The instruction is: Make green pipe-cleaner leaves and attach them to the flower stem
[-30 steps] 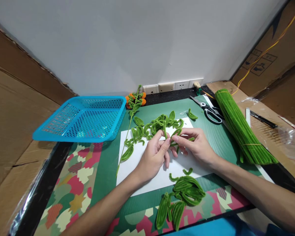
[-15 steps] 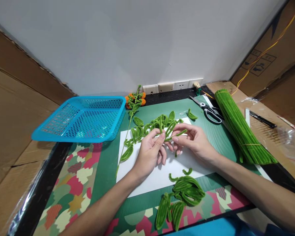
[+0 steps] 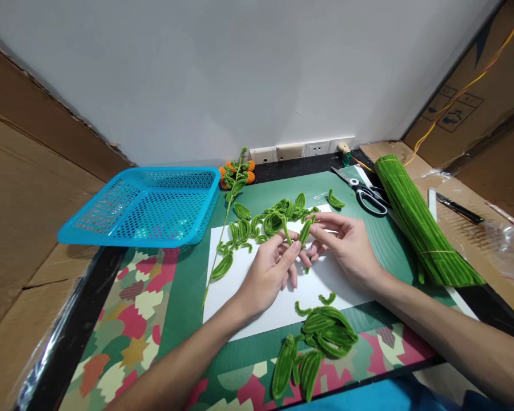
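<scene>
Over the white paper (image 3: 248,317), my left hand (image 3: 268,271) pinches a bent green pipe cleaner (image 3: 305,231) shaped into a narrow leaf loop, one free end sticking up. My right hand (image 3: 346,245) grips the upper part of the same pipe cleaner between thumb and fingertips. Just beyond my hands lies a cluster of green pipe-cleaner leaves (image 3: 274,221). A second pile of such leaves (image 3: 329,331) rests nearer to me, below the hands. A long green stem with leaves and orange flowers (image 3: 226,211) lies along the paper's left side.
A blue perforated basket (image 3: 192,237) stands at the left. On the right are black-handled scissors (image 3: 370,200), a thick bundle of green pipe cleaners (image 3: 424,228) and a black utility knife (image 3: 458,207). Wall sockets (image 3: 317,149) line the back, and cardboard (image 3: 475,74) encloses the sides.
The pipe cleaner between my hands has gone from an open loop with a loose end pointing right to a narrower, more upright leaf shape. My left hand has moved slightly right.
</scene>
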A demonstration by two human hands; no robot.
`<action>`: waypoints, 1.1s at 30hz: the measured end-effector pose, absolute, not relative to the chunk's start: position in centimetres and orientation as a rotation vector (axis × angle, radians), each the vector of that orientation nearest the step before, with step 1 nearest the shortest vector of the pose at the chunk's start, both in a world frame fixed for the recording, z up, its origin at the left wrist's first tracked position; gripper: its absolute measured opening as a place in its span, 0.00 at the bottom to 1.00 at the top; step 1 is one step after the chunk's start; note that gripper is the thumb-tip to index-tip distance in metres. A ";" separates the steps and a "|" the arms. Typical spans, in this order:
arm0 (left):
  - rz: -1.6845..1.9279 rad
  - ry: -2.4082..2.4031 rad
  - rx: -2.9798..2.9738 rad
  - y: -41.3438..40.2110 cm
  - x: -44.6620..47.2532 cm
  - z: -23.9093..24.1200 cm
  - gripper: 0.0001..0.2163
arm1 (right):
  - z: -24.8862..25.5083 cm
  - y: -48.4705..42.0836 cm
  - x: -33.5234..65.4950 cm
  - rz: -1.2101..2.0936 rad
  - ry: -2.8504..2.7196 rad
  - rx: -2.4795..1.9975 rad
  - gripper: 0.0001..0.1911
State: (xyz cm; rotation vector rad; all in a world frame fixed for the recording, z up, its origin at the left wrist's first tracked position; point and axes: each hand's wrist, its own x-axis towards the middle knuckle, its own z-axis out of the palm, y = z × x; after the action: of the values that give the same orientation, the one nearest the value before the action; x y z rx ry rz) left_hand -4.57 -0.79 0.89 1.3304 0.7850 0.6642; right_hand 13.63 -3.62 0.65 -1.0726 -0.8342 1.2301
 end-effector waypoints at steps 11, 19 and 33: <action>0.679 0.875 1.505 -1.3 -4.6 1.2 0.18 | 0.9 -4.2 13.3 1.165 -1.169 -1.170 0.13; 0.710 0.909 1.414 -1.3 -4.6 1.2 0.14 | 1.0 -4.4 13.2 1.096 -1.225 -1.163 0.11; 0.716 0.891 1.368 -1.2 -4.6 1.2 0.15 | 0.6 -4.4 13.4 1.027 -1.323 -1.189 0.10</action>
State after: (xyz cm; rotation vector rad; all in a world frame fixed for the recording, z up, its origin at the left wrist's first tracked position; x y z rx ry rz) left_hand -4.63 -1.23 1.15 1.3681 0.8914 0.7163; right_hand 13.41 -4.44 0.57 -1.1891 -1.3229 1.0265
